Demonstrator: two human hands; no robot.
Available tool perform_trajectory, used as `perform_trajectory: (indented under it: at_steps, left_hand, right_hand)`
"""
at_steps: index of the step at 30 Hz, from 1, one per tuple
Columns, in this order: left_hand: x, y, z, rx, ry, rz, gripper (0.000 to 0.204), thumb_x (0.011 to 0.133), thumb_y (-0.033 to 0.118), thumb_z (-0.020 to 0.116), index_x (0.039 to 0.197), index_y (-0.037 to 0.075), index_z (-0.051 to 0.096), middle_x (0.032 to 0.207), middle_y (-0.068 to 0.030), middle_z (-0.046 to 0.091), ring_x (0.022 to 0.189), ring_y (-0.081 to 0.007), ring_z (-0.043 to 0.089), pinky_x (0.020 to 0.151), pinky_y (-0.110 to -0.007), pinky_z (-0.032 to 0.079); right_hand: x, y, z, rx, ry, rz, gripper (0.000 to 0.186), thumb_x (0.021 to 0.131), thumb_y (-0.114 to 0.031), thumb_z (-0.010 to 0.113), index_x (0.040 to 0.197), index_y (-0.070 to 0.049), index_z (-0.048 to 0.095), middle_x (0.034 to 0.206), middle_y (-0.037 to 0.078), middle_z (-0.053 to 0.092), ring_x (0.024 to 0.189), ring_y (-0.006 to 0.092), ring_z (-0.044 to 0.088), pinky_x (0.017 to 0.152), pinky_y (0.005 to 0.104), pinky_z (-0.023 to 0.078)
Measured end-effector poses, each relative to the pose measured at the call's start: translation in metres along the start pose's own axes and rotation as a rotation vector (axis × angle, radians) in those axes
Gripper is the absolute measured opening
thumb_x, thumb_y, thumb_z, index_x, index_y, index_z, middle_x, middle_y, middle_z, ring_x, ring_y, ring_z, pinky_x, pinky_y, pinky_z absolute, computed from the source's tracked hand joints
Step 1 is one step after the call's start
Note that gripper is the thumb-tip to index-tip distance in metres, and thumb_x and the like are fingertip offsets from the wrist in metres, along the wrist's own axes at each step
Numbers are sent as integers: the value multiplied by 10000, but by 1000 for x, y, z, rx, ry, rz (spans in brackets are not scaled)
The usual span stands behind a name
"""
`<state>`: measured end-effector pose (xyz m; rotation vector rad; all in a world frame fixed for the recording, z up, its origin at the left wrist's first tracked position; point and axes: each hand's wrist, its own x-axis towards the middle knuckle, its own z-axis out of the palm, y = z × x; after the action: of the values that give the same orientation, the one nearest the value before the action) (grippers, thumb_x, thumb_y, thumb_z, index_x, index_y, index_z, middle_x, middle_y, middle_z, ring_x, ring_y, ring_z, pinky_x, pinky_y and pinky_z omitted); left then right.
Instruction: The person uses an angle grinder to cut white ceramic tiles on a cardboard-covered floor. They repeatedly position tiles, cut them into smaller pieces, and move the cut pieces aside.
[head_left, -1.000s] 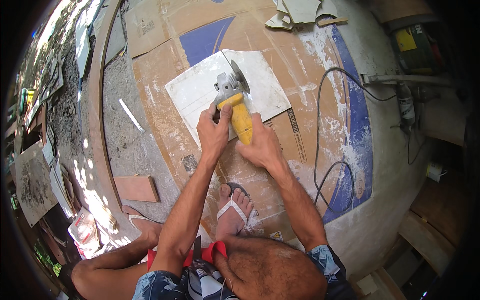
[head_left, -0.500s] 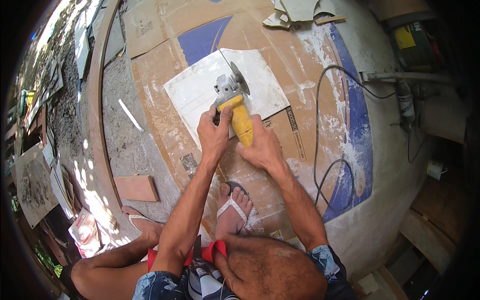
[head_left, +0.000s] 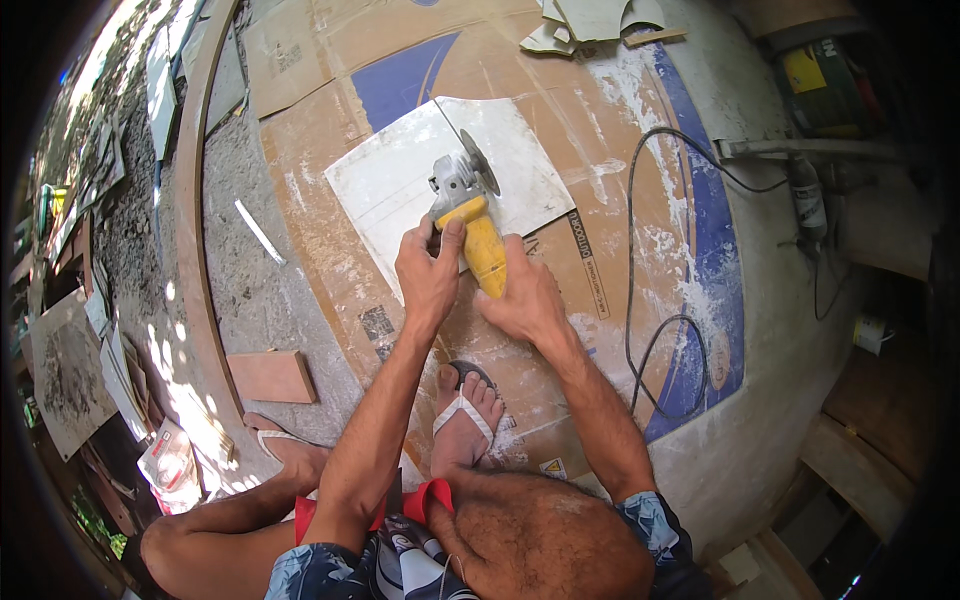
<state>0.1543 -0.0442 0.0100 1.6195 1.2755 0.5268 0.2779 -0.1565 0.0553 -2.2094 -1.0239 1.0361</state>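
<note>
Left hand [head_left: 430, 268] grips the grinder [head_left: 483, 248] up front, right hand [head_left: 530, 300] clutches its rear. White tile [head_left: 530, 170] lies just past them, slit [head_left: 448, 118] running away.

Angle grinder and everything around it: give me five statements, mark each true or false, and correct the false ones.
1. The left hand and right hand both hold the yellow angle grinder. True.
2. The grinder's disc is at the end nearest the person's feet. False: it is at the far end.
3. The white slab lies on cardboard. True.
4. The reddish-brown block is right of the slab. False: it is to the left.
5. A dark cord lies right of the slab. True.
</note>
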Motion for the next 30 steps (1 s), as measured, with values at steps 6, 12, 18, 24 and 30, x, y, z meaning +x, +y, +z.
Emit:
perform_trajectory:
  at_steps: [6, 12, 18, 24, 30]
  left_hand:
    - [-4, -3, 4, -39, 22, -10, 662, 1053, 572, 716, 1156, -82, 719, 954, -196, 672, 868, -290, 650, 794, -436, 533]
    - [-8, -2, 4, -26, 0, -25, 640, 1056, 563, 714, 1141, -72, 716, 948, -191, 670, 861, -286, 647, 789, -432, 531]
    - [-13, -4, 5, -31, 7, -25, 640, 1059, 563, 704, 1175, -67, 719, 940, -188, 664, 856, -294, 644, 786, -435, 528]
    - [-16, -6, 6, -8, 1, -13, 646, 1059, 566, 703, 1204, -64, 722, 948, -196, 668, 865, -303, 649, 788, -438, 530]
    - [-19, -14, 10, -64, 15, -22, 663, 1050, 556, 723, 1203, -89, 719, 956, -196, 673, 856, -294, 651, 777, -435, 532]
  right_hand:
    - [-4, 4, 2, 16, 21, -11, 665, 795, -228, 804, 1311, 8, 456, 985, 356, 734, 939, 577, 717, 842, 615, 575]
    - [-7, 9, 2, -2, 6, 11, 691, 793, -239, 806, 1346, -3, 466, 1005, 354, 740, 958, 571, 721, 851, 607, 579]
    - [-11, 10, 4, -13, 14, 16, 681, 792, -234, 816, 1332, -2, 472, 1001, 351, 741, 962, 567, 723, 852, 607, 581]
    - [-15, 9, 1, -7, -3, 17, 655, 801, -231, 812, 1289, 17, 453, 992, 366, 731, 954, 583, 715, 860, 626, 571]
    - [-19, 9, 0, -13, -1, 4, 651, 803, -231, 813, 1275, 27, 447, 988, 366, 728, 950, 588, 711, 865, 631, 566]
